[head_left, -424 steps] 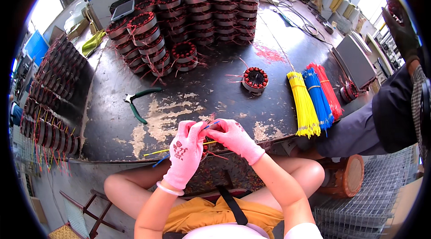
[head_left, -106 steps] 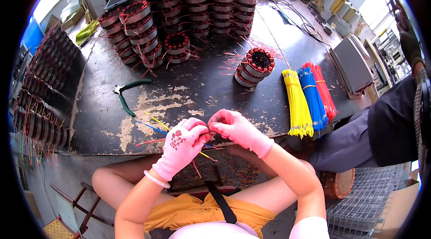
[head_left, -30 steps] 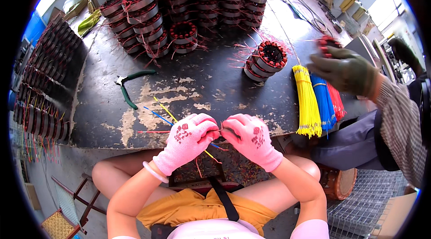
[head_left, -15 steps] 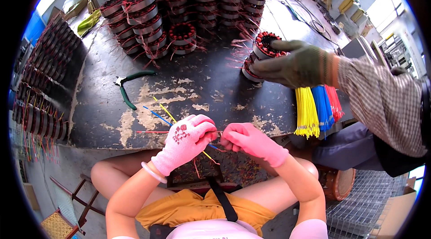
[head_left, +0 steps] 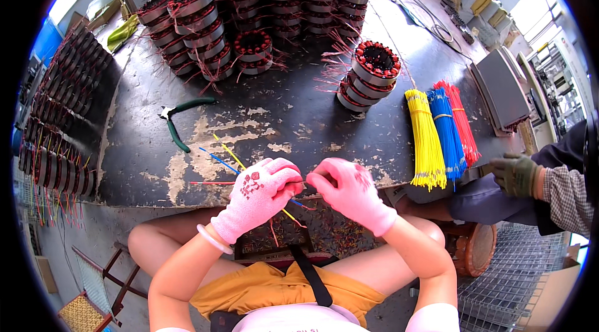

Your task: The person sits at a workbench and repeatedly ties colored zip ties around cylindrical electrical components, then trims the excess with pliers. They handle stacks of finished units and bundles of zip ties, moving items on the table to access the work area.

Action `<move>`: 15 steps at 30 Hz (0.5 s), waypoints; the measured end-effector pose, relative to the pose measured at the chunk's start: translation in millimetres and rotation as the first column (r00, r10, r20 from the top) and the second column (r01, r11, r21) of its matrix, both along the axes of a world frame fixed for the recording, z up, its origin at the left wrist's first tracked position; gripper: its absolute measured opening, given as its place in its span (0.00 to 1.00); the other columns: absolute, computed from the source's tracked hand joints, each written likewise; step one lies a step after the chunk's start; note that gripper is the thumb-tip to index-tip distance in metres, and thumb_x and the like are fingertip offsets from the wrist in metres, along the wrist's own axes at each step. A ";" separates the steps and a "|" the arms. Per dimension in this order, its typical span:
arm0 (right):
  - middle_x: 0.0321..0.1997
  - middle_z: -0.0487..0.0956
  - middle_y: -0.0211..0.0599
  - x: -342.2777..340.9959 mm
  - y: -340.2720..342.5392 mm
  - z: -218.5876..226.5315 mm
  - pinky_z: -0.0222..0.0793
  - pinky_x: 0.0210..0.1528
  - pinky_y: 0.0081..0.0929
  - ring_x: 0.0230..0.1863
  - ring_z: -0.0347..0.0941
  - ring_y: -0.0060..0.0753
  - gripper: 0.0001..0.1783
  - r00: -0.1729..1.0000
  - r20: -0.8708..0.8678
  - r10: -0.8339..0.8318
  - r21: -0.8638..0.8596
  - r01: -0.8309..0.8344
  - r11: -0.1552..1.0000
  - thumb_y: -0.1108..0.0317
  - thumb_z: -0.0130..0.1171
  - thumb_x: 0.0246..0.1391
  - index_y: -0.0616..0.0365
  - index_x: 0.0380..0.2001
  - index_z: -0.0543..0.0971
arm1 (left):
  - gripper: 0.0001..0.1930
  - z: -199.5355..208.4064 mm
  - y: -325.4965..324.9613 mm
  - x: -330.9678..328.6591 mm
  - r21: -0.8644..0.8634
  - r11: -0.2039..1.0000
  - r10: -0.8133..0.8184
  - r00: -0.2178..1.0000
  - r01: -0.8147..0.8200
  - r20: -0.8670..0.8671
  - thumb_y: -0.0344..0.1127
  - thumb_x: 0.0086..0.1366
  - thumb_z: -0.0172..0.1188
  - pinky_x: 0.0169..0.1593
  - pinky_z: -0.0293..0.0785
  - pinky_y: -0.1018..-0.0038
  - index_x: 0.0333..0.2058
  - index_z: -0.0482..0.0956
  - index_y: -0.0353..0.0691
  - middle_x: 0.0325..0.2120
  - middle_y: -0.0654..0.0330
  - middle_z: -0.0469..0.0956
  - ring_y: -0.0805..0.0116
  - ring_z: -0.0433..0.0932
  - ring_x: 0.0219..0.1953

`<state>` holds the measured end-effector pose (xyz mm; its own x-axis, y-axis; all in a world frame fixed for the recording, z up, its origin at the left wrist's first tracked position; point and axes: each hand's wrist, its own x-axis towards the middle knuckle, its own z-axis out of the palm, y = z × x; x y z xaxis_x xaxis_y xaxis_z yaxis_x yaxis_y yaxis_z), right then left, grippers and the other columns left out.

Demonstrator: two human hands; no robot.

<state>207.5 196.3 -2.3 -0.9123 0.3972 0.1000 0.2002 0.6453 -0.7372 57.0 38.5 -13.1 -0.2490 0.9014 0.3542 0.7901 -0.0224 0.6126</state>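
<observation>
My left hand (head_left: 261,192), in a pink glove, is closed around a yellow wire (head_left: 229,150), a blue wire (head_left: 218,160) and a red wire (head_left: 208,183). Their far ends fan out over the table edge; the other ends poke out below the hand. Close by on the right, my right hand (head_left: 352,193), also gloved in pink, pinches thumb and fingers at a thin wire end between the two hands. Exactly how that end is gripped is too small to make out. Green-handled cutting pliers (head_left: 194,104) lie on the table beyond my left hand.
A short stack of wound motor stators (head_left: 368,84) stands ahead to the right. Bundles of yellow wires (head_left: 425,139), blue wires (head_left: 445,135) and red wires (head_left: 463,121) lie beside it. Taller stator stacks (head_left: 199,23) fill the back. A co-worker's gloved hand (head_left: 515,175) is at right.
The co-worker's hand has left the stator stack and drawn back to the right, uncovering the wire bundles. My right hand has turned and shifted slightly, while my left stays put.
</observation>
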 end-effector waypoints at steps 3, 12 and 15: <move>0.32 0.81 0.32 2.2 -4.7 8.5 0.73 0.39 0.38 0.36 0.79 0.40 0.10 0.963 -0.242 0.117 0.584 0.049 0.810 0.59 0.69 0.53 0.50 0.32 0.82 | 0.06 -0.6 0.3 -0.7 -0.008 1.000 0.002 1.000 -0.002 0.016 0.29 0.57 0.67 0.42 0.77 0.63 0.35 0.81 0.43 0.37 0.62 0.81 0.56 0.79 0.38; 0.32 0.83 0.31 7.0 7.9 -6.2 0.71 0.35 0.23 0.31 0.77 0.23 0.12 0.955 0.235 0.179 -0.758 0.065 0.650 0.62 0.56 0.67 0.57 0.43 0.83 | 0.06 1.8 0.6 0.7 -0.002 1.000 -0.004 1.000 0.004 -0.001 0.29 0.58 0.65 0.41 0.78 0.63 0.34 0.79 0.45 0.36 0.64 0.79 0.58 0.79 0.38; 0.37 0.83 0.33 9.0 6.5 -4.2 0.73 0.36 0.31 0.35 0.80 0.35 0.08 0.979 0.034 0.200 0.076 -0.202 0.976 0.64 0.60 0.62 0.54 0.40 0.82 | 0.06 0.0 0.8 0.9 0.007 1.000 0.022 1.000 -0.022 -0.014 0.29 0.58 0.64 0.41 0.78 0.63 0.34 0.79 0.45 0.36 0.64 0.79 0.58 0.79 0.38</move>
<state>216.6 202.8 -6.5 -0.9753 0.1976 0.0986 0.0793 0.7301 -0.6787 57.8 39.3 -13.1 -0.2637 0.8932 0.3642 0.7990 -0.0094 0.6013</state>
